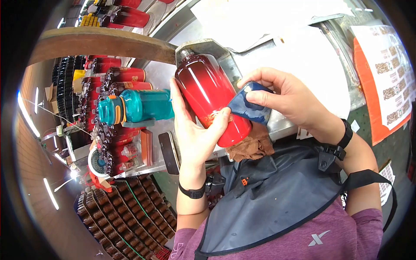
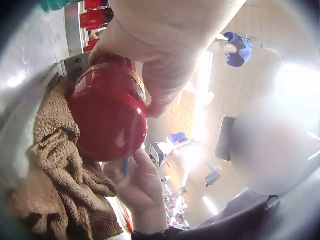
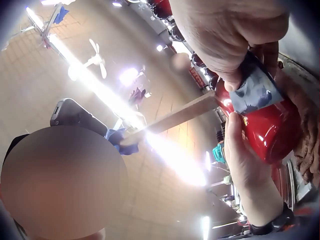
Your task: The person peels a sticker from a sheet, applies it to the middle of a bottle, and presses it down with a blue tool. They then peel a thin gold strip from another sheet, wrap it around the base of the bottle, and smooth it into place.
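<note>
A glossy red bottle (image 1: 200,82), darker toward its neck, lies tilted on the bench in the head view, its neck end at a metal bracket (image 1: 210,44). My left hand (image 1: 193,136) holds it from the side, thumb on the gold print near its base. Between thumb and fingers, my right hand (image 1: 297,95) pinches a dark blue flat piece (image 1: 249,108) against the bottle's side. Marks show on that piece (image 3: 257,92) in the right wrist view. Beneath the base is a crumpled brown cloth (image 1: 253,145); the round base (image 2: 110,127) faces the left wrist camera.
Left of the bottle lie a teal water bottle (image 1: 149,105) and a phone (image 1: 169,152). Rows of red bottles (image 1: 130,74) stand farther left, beyond a curved wooden bar (image 1: 104,43). Printed sheets (image 1: 390,73) lie at the right, and white paper (image 1: 303,65) covers part of the bench.
</note>
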Motion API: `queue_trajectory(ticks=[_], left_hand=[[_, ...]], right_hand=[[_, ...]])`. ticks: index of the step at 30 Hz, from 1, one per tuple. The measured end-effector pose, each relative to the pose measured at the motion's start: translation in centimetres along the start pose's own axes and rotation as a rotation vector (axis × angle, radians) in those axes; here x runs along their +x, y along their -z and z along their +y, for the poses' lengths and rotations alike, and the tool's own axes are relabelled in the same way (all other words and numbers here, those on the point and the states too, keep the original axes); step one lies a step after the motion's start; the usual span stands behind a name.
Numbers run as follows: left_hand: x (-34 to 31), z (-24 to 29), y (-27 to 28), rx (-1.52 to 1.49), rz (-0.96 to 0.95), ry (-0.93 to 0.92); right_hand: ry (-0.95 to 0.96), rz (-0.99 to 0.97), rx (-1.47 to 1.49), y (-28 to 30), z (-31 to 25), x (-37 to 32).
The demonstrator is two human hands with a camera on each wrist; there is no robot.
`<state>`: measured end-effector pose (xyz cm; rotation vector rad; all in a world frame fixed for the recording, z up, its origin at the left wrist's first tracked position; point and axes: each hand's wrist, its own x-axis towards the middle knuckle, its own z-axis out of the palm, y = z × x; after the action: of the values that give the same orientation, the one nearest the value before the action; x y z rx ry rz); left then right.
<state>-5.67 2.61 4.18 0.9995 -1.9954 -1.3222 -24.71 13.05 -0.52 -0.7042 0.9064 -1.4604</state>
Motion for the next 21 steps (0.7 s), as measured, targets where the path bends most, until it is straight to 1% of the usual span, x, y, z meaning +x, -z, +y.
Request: queue_trajectory(ticks=[5, 11, 13, 17, 19, 21], left_hand=[[-0.2, -0.1, -0.2, 0.032, 0.027, 0.022], [-0.1, -0.7, -0.5, 0.068, 0.062, -0.035], [0.0, -1.2, -0.3, 0.027, 0.112, -0.043], [-0.1, -0.7, -0.4, -0.017, 0.097, -0.030], [-0.2, -0.4, -0.5, 0.171, 0.057, -0.085], [-0.1, -0.2, -0.7, 0.202, 0.070, -0.078]], right_hand=[[0.043, 0.033, -0.045, 0.2, 0.1, 0.1], [0.026, 0.102, -0.088, 0.3, 0.5, -0.2], [0.019, 0.110, -0.108, 0.3, 0.5, -0.3], [-0.006, 0.116, -0.054, 0.3, 0.5, -0.6], [-0.008, 0.117, -0.042, 0.2, 0.7, -0.6], [-0.011, 0.128, -0.061, 0.2, 0.8, -0.7]])
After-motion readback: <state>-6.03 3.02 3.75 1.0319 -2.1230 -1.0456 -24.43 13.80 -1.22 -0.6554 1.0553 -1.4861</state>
